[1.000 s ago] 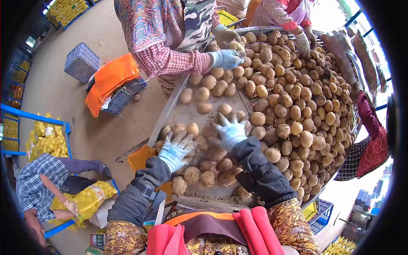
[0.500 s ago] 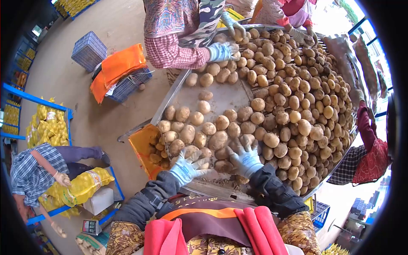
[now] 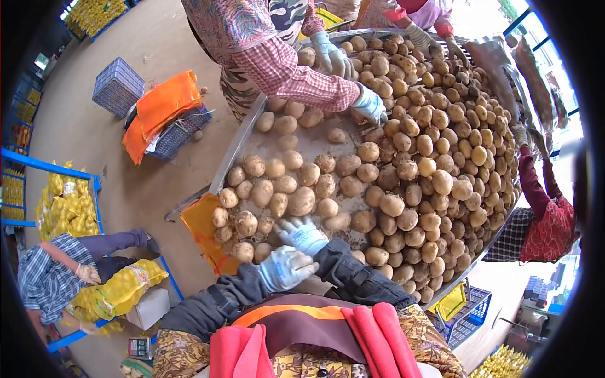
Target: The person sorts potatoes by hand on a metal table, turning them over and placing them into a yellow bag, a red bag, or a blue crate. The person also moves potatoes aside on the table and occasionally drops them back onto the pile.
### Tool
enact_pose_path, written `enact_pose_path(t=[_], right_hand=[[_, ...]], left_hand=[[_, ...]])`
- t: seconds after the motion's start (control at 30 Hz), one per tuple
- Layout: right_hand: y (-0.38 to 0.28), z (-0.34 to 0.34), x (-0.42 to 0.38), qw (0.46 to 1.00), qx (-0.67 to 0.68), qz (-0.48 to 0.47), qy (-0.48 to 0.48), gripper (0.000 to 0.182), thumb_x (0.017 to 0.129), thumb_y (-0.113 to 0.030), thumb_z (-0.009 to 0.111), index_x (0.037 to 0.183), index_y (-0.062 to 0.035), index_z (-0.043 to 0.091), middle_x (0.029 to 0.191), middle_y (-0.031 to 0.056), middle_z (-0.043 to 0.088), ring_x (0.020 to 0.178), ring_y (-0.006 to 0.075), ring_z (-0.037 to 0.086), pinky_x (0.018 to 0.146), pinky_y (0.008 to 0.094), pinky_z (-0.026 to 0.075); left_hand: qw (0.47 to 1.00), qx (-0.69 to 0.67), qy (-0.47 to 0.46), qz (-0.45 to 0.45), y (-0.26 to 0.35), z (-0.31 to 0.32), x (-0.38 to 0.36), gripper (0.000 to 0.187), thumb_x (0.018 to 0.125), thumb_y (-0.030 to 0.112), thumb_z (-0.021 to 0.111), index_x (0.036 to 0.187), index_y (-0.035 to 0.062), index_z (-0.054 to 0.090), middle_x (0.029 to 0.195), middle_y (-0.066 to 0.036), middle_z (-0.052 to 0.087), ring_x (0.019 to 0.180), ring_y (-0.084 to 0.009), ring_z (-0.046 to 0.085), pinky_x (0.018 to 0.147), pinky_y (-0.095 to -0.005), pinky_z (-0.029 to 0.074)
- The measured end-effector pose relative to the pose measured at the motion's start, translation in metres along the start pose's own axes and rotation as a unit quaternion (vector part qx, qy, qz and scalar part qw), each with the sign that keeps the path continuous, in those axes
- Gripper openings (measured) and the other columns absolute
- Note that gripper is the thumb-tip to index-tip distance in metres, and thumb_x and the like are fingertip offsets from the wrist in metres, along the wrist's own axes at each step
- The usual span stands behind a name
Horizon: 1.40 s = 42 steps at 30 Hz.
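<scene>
Brown potatoes (image 3: pixel 301 201) lie loosely over the near left part of the metal table (image 3: pixel 318 140), with a thick heap of potatoes (image 3: pixel 435 183) to the right. My right hand (image 3: pixel 304 237), in a pale blue and white glove, reaches leftward at the near edge, fingers stretched out beside the nearest potatoes. Just below it my left hand (image 3: pixel 285 269), gloved alike, is lifted off the potatoes with its fingers extended to the right. Nothing shows in either hand. An orange sack (image 3: pixel 200 230) hangs at the table's left edge; its contents are mostly hidden now.
Across the table a co-worker's gloved hand (image 3: pixel 370 104) touches potatoes. Another person's hands (image 3: pixel 425 41) work at the far end. Blue crates (image 3: pixel 118 88) and orange sacks (image 3: pixel 167 104) stand on the left floor. A person (image 3: pixel 53 271) at left handles a yellow net bag (image 3: pixel 120 290).
My right hand has swept left across the near edge, close to my left hand, which has drawn back toward me. Potatoes there have shifted left. The co-worker's arm opposite has reached further right.
</scene>
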State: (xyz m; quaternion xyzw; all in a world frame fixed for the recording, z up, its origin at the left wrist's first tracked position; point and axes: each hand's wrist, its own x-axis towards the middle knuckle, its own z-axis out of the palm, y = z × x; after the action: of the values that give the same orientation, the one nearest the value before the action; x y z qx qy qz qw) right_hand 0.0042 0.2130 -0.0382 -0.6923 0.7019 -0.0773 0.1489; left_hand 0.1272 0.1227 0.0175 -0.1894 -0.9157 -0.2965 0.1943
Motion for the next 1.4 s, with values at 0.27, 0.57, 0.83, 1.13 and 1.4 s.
enact_pose_path(t=[0.27, 0.57, 0.83, 1.13, 1.4], right_hand=[[0.113, -0.090, 0.025, 0.922, -0.090, 0.334, 0.174, 0.070, 0.081, -0.051, 0.064, 0.140, -0.0215, 0.042, 0.139, 0.0200, 0.043, 0.132, 0.0405, 0.034, 0.104, 0.0660, 0.023], [0.047, -0.063, -0.011, 0.953, -0.009, 0.303, -0.011, 0.085, 0.080, -0.057, 0.063, 0.150, -0.0293, 0.024, 0.147, 0.0275, 0.027, 0.138, 0.0465, 0.021, 0.105, 0.0672, 0.021], [0.094, -0.136, -0.114, 0.899, -0.103, 0.402, 0.143, 0.062, 0.079, -0.044, 0.066, 0.134, -0.0181, 0.050, 0.141, 0.0182, 0.041, 0.135, 0.0314, 0.036, 0.105, 0.0641, 0.022], [0.068, -0.086, -0.144, 0.896, 0.054, 0.425, 0.119, 0.070, 0.076, -0.046, 0.070, 0.139, -0.0295, 0.046, 0.150, 0.0224, 0.027, 0.122, 0.0404, 0.046, 0.097, 0.0513, 0.041], [0.011, -0.055, -0.201, 0.929, 0.020, 0.338, 0.147, 0.091, 0.065, -0.041, 0.079, 0.144, -0.0217, 0.038, 0.144, 0.0295, 0.029, 0.130, 0.0481, 0.032, 0.111, 0.0548, 0.023]], left_hand=[[0.966, 0.174, -0.115, -0.156, -0.047, 0.014, -0.023, 0.048, 0.077, 0.047, 0.067, 0.116, 0.0203, 0.060, 0.132, -0.005, 0.051, 0.128, -0.0262, 0.041, 0.107, -0.0622, 0.021], [0.931, 0.147, -0.256, -0.213, -0.068, -0.003, -0.055, 0.049, 0.080, 0.055, 0.060, 0.112, 0.0183, 0.065, 0.133, -0.003, 0.053, 0.140, -0.0410, 0.021, 0.113, -0.0578, 0.011], [0.933, 0.195, -0.227, -0.199, -0.048, -0.017, -0.066, 0.042, 0.080, 0.044, 0.063, 0.105, 0.0103, 0.066, 0.127, -0.007, 0.056, 0.134, -0.0367, 0.034, 0.113, -0.0538, 0.017], [0.953, 0.146, -0.190, -0.187, -0.001, 0.052, 0.046, 0.064, 0.080, 0.053, 0.063, 0.132, 0.0173, 0.052, 0.143, -0.011, 0.041, 0.137, -0.0381, 0.028, 0.111, -0.0612, 0.013], [0.929, 0.152, -0.260, -0.214, -0.012, 0.061, 0.015, 0.057, 0.080, 0.051, 0.061, 0.127, 0.0190, 0.059, 0.147, -0.011, 0.039, 0.140, -0.0380, 0.023, 0.115, -0.0534, 0.014]])
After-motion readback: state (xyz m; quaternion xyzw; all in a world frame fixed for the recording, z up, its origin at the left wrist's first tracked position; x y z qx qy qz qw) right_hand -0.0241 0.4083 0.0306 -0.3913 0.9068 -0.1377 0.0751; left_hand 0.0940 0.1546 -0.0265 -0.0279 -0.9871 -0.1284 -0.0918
